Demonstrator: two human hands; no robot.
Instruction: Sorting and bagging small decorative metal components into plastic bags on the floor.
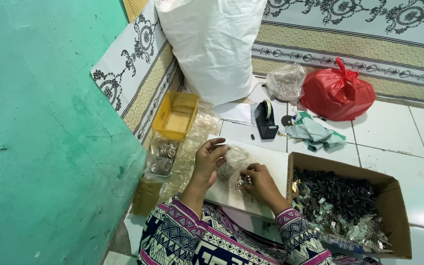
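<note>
Small clear plastic bag (231, 161), frame centre, pinched at its mouth by the left hand (209, 159) over a white board (271, 164). Right hand (257, 180) closes its fingers on small metal rings (242, 184) below it. Cardboard box (398, 196) of dark parts, lower right.

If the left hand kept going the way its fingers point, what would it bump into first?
The left hand points up and right, so it would probably meet the black tape dispenser first, though depth is hard to judge.

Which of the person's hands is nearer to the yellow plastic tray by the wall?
Left. The left hand is raised just below and right of the yellow tray. The right hand rests farther right on the white board, beside the cardboard box.
</note>
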